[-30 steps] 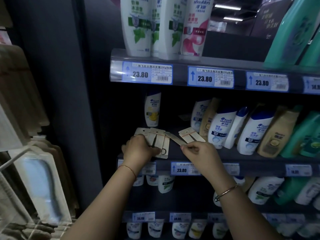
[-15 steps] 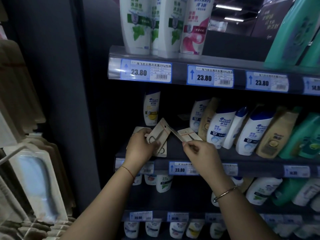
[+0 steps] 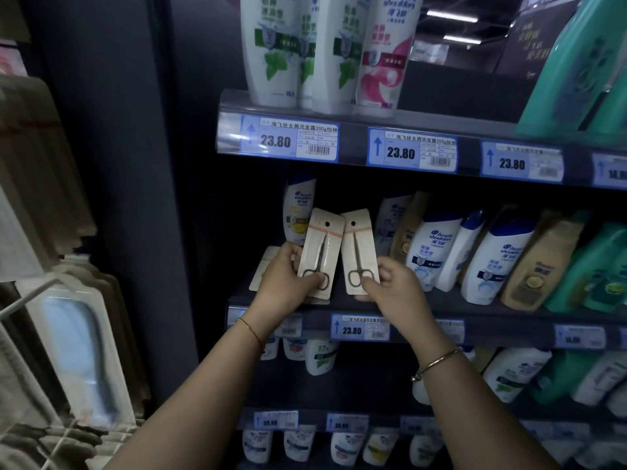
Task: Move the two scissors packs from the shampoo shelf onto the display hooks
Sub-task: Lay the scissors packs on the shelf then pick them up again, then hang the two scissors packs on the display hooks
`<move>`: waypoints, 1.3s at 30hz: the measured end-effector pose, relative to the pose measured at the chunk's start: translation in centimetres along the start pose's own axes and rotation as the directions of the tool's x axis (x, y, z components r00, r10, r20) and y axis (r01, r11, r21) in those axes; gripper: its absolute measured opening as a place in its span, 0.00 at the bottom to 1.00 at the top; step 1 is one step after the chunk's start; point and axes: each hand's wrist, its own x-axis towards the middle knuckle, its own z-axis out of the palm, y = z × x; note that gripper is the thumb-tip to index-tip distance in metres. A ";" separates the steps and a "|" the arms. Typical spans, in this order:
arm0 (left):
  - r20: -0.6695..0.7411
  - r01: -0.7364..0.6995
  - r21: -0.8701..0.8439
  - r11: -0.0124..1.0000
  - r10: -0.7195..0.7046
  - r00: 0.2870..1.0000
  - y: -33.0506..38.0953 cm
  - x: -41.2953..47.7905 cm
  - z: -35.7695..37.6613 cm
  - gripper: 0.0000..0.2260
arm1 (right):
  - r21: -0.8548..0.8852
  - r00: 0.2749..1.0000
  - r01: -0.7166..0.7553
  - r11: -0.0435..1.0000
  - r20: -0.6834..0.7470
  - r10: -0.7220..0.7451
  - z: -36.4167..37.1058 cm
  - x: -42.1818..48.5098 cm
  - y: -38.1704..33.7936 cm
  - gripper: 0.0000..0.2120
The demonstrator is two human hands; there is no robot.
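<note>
Two beige card packs, each with small metal scissors and a hang hole on top, stand upright side by side in front of the shampoo shelf (image 3: 475,307). My left hand (image 3: 283,283) grips the bottom of the left scissors pack (image 3: 320,245). My right hand (image 3: 395,286) pinches the bottom of the right scissors pack (image 3: 359,247). Another beige card (image 3: 263,269) lies on the shelf behind my left hand, partly hidden. The display hooks (image 3: 20,301) stick out as white wire at the far left.
Shampoo bottles (image 3: 437,252) crowd the shelf right of the packs, and more fill the shelves above and below. Blue price tags (image 3: 359,329) line the shelf edges. A dark pillar (image 3: 112,164) separates the shelves from hanging blister packs (image 3: 78,347) at the left.
Both hands lifted the packs off the shelf and turned them upright, facing me. They now sit side by side, slightly higher than before.
</note>
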 end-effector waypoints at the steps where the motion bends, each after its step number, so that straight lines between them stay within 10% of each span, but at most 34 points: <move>1: 0.011 -0.002 -0.009 1.000 0.002 1.000 0.0 0.0 -0.1 0.14 | 0.082 0.999 -0.041 0.996 0.004 0.041 0.0 0.2 -0.1 0.11; 15: 0.147 -0.011 -0.347 0.938 0.066 0.987 0.5 -6.1 -4.5 0.11 | 0.438 0.968 -0.154 0.886 0.246 0.047 2.1 -3.9 -1.6 0.07; 39: -0.035 -0.258 -0.203 0.945 0.256 0.966 2.5 -20.2 -38.2 0.12 | 0.431 0.894 0.146 0.891 0.327 -0.305 26.1 -17.7 -21.7 0.11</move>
